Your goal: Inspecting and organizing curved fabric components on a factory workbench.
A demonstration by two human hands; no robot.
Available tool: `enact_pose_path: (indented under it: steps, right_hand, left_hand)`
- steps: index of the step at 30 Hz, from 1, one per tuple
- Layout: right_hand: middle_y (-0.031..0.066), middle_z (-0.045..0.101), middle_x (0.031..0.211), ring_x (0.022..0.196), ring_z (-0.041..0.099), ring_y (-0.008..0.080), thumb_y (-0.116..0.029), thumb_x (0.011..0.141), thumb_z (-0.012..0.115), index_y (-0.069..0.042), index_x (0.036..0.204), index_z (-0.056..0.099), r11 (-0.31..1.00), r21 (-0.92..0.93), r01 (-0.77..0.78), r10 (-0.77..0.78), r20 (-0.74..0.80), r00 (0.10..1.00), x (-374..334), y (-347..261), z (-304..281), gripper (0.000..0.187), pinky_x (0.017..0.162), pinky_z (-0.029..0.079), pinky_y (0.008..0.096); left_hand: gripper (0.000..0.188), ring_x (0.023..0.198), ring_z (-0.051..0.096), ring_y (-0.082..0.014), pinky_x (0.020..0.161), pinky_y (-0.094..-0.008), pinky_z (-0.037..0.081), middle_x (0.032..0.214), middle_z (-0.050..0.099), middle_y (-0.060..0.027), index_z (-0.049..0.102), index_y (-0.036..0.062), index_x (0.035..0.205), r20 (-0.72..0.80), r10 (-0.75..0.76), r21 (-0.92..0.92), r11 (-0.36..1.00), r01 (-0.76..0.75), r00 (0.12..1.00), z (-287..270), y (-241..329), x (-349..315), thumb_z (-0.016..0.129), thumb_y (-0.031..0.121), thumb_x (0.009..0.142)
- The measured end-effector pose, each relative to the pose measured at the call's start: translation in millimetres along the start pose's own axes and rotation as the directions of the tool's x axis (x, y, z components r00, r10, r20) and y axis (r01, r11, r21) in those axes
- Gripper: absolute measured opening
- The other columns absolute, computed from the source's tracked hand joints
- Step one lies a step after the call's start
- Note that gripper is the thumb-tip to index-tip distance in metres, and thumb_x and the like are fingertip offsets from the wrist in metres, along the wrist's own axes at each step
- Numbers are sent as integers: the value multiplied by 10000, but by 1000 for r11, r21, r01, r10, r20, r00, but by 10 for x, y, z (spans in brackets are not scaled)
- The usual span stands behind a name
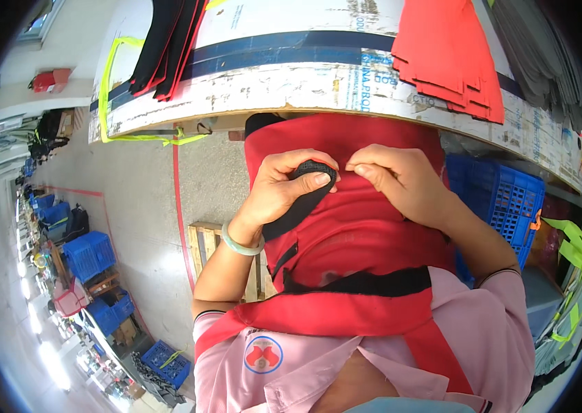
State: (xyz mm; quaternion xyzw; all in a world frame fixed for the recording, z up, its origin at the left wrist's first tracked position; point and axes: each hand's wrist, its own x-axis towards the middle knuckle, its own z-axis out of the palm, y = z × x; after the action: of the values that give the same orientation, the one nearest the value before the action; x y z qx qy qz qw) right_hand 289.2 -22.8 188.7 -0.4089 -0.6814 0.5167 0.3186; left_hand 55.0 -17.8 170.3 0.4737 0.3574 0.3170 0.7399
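My left hand [278,187] is closed around a black fabric piece [298,213], its thumb pressing on the folded top end while the rest hangs below over the red apron [360,227]. A short gap to the right, my right hand [404,180] has its thumb and fingertips pinched together. Whatever lies between those fingertips, if anything, is too small to make out. Both hands are above my lap, just short of the table's near edge.
The worn white table [270,86] carries black-and-red fabric strips [167,48], red fabric pieces [446,62] and grey ones [539,48]. A yellow-green strap [104,96] hangs at its left. Blue crates [511,206] stand at my right; a wooden pallet [203,244] lies on the floor.
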Motion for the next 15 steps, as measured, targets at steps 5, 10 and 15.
enact_pose_path:
  steps: [5, 10, 15]
  right_hand:
    - [142, 642, 857, 752, 635, 236, -77, 922, 558, 0, 983, 618, 999, -40, -2, 7, 135, 991, 119, -142, 165, 115, 675, 480, 305]
    - [140, 635, 800, 706, 615, 239, -82, 925, 561, -5, 960, 618, 998, -43, -37, 45, 197, 979, 176, -130, 288, 102, 657, 475, 307]
    - [110, 596, 727, 652, 577, 164, -101, 924, 576, -1, 941, 615, 998, -19, -59, 61, 196, 979, 158, -66, 383, 109, 602, 445, 288]
  left_hand:
    - [163, 806, 637, -134, 751, -259, 521, 892, 659, -67, 640, -37, 1040, -54, 14, 11, 1000, -14, 998, -104, 1, -224, 633, 9, 884]
    - [165, 844, 620, -119, 777, -250, 501, 913, 657, -49, 647, -30, 1033, -67, -10, 24, 1000, 12, 998, -154, -24, -318, 647, 12, 873]
    - [154, 880, 601, -108, 798, -240, 478, 932, 658, -44, 652, -26, 1012, -44, -15, 106, 994, 20, 999, -171, -46, -334, 655, 11, 863]
